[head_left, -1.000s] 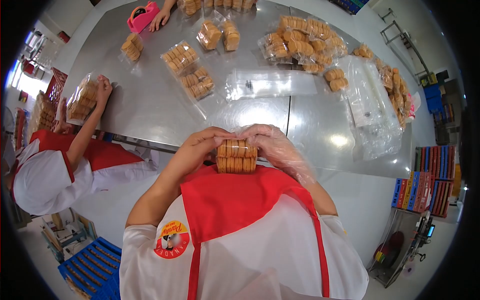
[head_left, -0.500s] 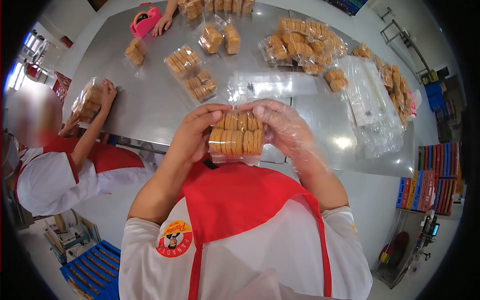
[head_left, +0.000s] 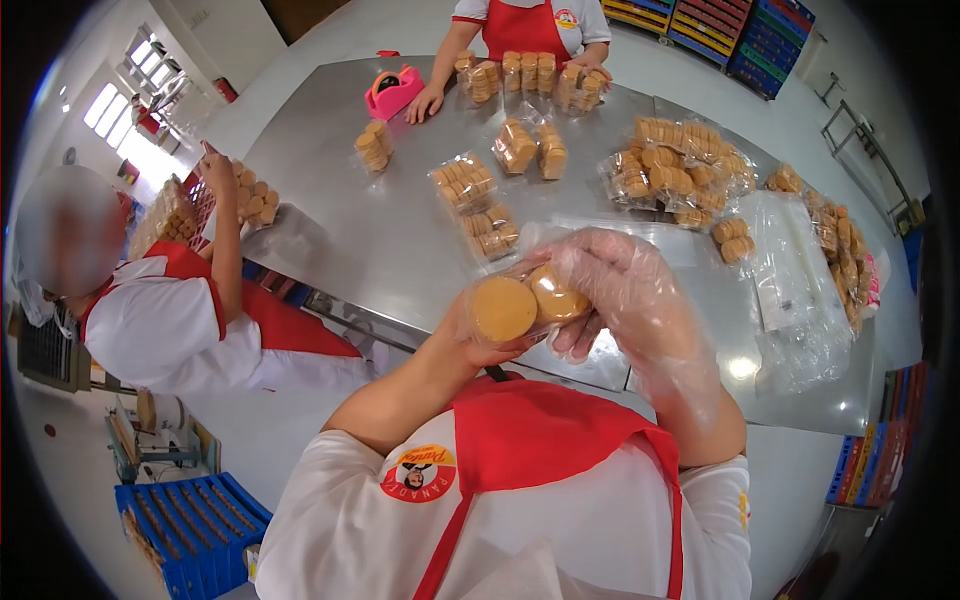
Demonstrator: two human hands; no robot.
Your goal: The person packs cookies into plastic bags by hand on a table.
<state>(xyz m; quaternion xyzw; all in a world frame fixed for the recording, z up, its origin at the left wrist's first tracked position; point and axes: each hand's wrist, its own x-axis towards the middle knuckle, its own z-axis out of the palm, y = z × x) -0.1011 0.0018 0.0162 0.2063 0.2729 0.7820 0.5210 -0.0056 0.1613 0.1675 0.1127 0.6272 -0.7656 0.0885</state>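
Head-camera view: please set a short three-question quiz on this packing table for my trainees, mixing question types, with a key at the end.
1. Multiple choice: on which of the wearer's hands is the clear plastic glove? A) left only B) right only C) both
2. True or false: the pink tape dispenser stands beside a co-worker's hand on the steel table.
3. Count: how many round cookie faces point towards the camera in the clear cookie pack being held?

Key: 1. B, the right hand. 2. True. 3. Two.
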